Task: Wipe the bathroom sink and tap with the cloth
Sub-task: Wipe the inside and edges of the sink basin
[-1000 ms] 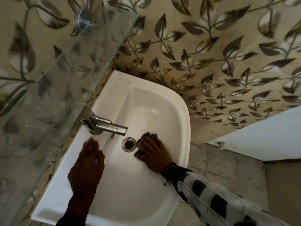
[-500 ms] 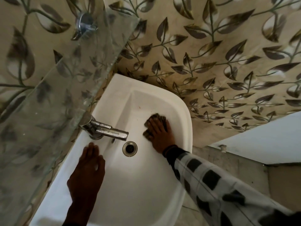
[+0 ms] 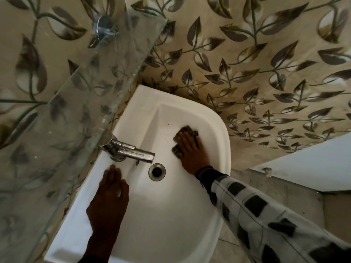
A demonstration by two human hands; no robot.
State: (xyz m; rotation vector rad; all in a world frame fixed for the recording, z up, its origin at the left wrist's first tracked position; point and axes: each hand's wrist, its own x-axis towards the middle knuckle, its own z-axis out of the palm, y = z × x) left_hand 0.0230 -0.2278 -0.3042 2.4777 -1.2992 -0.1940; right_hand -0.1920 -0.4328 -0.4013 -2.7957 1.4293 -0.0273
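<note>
The white sink [image 3: 152, 95] fills the middle of the view. A chrome tap [image 3: 131, 149] juts from its left rim over the bowl, with the round metal drain [image 3: 156, 171] just below the spout. My right hand [image 3: 191, 151] lies flat on a dark cloth [image 3: 187, 130] and presses it against the bowl's right inner wall, past the drain. Only the cloth's edges show around my fingers. My left hand [image 3: 109, 198] rests flat on the sink's left rim, just below the tap, fingers together and holding nothing.
A glass shelf [image 3: 79, 95] overhangs the sink's left side, right above the tap's base, held by a chrome bracket [image 3: 103, 27]. Leaf-patterned tiled wall [image 3: 247, 73] wraps behind and to the right. A white door or panel [image 3: 313, 168] stands at the right, above the floor.
My right hand has slid the cloth from beside the drain up the bowl's right wall, away from me. My left hand has stayed on the rim.
</note>
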